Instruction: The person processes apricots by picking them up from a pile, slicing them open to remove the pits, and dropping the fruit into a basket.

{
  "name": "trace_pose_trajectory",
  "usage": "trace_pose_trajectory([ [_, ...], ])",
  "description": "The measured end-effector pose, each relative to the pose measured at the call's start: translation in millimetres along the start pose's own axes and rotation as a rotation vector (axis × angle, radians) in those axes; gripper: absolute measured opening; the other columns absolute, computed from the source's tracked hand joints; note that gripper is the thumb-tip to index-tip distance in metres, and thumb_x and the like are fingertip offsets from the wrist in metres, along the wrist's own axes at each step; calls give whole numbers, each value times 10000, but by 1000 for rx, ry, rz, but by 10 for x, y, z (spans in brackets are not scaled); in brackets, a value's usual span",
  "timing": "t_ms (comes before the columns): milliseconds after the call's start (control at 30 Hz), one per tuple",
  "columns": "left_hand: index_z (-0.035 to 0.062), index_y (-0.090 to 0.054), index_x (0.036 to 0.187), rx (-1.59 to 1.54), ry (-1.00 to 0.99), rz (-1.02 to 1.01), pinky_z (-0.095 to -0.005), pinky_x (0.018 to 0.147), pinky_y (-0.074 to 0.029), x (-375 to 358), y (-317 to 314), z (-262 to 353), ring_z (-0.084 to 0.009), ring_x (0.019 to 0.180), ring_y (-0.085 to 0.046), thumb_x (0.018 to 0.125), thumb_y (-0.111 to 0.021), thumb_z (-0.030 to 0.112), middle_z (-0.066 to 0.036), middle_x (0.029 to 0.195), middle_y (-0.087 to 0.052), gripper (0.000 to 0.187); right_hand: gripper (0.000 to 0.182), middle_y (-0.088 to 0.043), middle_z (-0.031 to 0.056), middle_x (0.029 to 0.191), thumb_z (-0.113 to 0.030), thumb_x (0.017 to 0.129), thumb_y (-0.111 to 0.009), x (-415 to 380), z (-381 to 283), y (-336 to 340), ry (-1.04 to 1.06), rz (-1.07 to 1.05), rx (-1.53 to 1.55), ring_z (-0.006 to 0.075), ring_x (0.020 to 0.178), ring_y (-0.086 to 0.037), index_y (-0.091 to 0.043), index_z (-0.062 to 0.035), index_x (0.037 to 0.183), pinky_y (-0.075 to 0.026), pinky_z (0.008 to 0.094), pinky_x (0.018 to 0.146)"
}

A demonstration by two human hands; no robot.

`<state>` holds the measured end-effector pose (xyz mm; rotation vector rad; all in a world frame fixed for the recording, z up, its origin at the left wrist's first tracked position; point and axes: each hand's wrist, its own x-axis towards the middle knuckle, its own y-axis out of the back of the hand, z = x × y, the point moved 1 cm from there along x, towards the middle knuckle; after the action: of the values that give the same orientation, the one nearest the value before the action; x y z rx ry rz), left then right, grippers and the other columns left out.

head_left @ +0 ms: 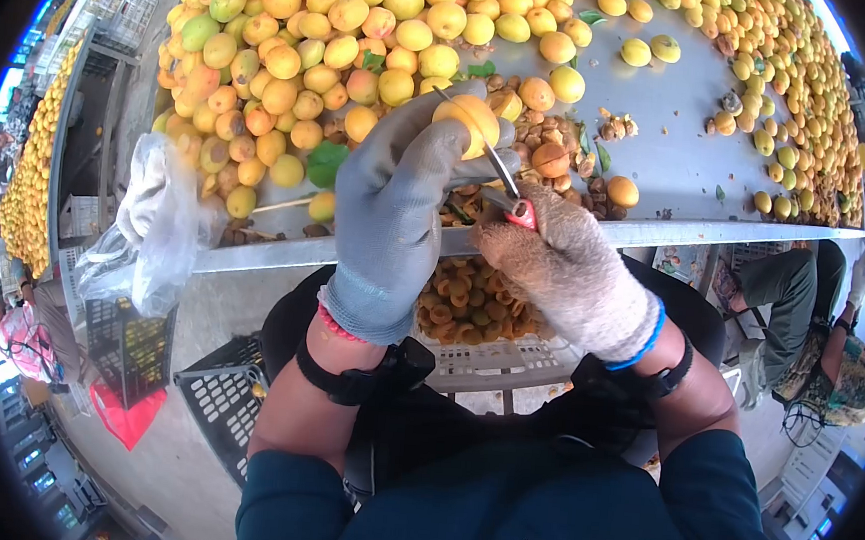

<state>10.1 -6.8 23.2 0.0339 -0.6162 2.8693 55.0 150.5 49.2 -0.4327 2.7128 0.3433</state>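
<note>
My left hand (394, 202), in a grey work glove, is closed around a yellow-orange apricot (471, 122) above the table's near edge. In my right hand (575, 265), which wears a stained whitish knit glove, is a small knife (503, 172) with a red handle. Its thin blade runs up against the apricot, and a dark tip shows past the fruit's upper left. Just behind the hands, pits and scraps (552, 138) lie heaped on the metal table (654, 115). Beneath the table edge, between my knees, a crate (506, 360) holds halved apricots (480, 303).
A large pile of apricots (316, 71) covers the table's left side, and another pile (788, 64) lies at right. A clear plastic bag (150, 220) hangs over the left corner. Black crates (227, 406) stand on the floor at left. Other people sit at both sides.
</note>
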Motion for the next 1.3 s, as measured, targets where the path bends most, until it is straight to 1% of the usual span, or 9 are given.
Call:
trace_pose_trajectory([
  [267, -92, -436, 1380, 53, 4, -81, -359, 903, -562, 47, -94, 68, -246, 1027, -680, 1027, -480, 226, -150, 1159, -655, 477, 205, -631, 92, 769, -194, 947, -665, 4, 31, -37, 156, 74, 30, 204, 706, -622, -610, -15, 1030, -487, 351, 655],
  [467, -59, -466, 1370, 141, 78, -115, -332, 847, -565, 7, -52, 125, -242, 981, -697, 1038, -450, 307, -136, 1051, -689, 495, 298, -574, -7, 753, -350, 973, -620, -74, -144, 187, -260, -329, 639, 66, 540, -498, -642, -74, 1084, -381, 213, 473],
  [600, -52, -493, 1347, 274, 48, -109, -329, 835, -568, 56, 21, -18, -233, 979, -698, 1063, -401, 315, -145, 1063, -689, 473, 410, -535, -10, 713, -455, 959, -606, -7, -31, 134, -154, -270, 575, 61, 495, -459, -638, -79, 1117, -344, 215, 404],
  [733, -54, -487, 1351, 508, -153, -160, -349, 874, -562, 60, -8, 101, -249, 988, -692, 1083, -343, 315, -155, 1076, -686, 479, 391, -515, -25, 703, -446, 961, -608, -49, -96, 153, -211, -308, 624, 58, 491, -450, -635, -86, 1112, -334, 210, 403],
  [900, -55, -489, 1345, 242, -35, -138, -350, 889, -546, 61, 15, -38, -237, 981, -683, 1071, -399, 301, -144, 1122, -675, 459, 500, -505, -29, 691, -493, 933, -632, 4, -52, 28, -246, -157, 573, 43, 481, -406, -626, -26, 1113, -307, 194, 411],
  [933, -51, -501, 1339, 162, -6, -116, -334, 871, -542, 57, 3, -64, -217, 966, -678, 1063, -421, 292, -131, 1132, -670, 448, 241, -506, -51, 710, -339, 1001, -577, 136, 88, -50, 45, -136, 454, 22, 534, -429, -632, -118, 1077, -322, 192, 450],
  [1000, -32, -559, 1311, -175, 115, -39, -264, 783, -532, 56, -72, -105, -138, 902, -660, 1038, -474, 267, -79, 1163, -652, 413, 240, -517, -50, 721, -337, 996, -586, 81, 79, -23, -36, -137, 532, 21, 554, -436, -629, -115, 1073, -320, 188, 467],
  [1233, -41, -557, 1261, 251, -5, -9, -347, 863, -544, 112, 25, -23, -206, 932, -679, 1075, -374, 389, -126, 1086, -684, 503, 184, -547, -32, 754, -279, 975, -632, 75, -75, -10, -202, -155, 515, 33, 603, -478, -637, -99, 1011, -351, 199, 518],
  [1300, -19, -602, 1225, 298, -40, 6, -310, 809, -542, 136, 126, -181, -162, 880, -673, 1069, -391, 354, -99, 1046, -696, 456, 176, -548, -25, 757, -259, 958, -657, 180, 131, -136, 43, 5, 335, 49, 661, -504, -638, -84, 954, -384, 217, 567],
])
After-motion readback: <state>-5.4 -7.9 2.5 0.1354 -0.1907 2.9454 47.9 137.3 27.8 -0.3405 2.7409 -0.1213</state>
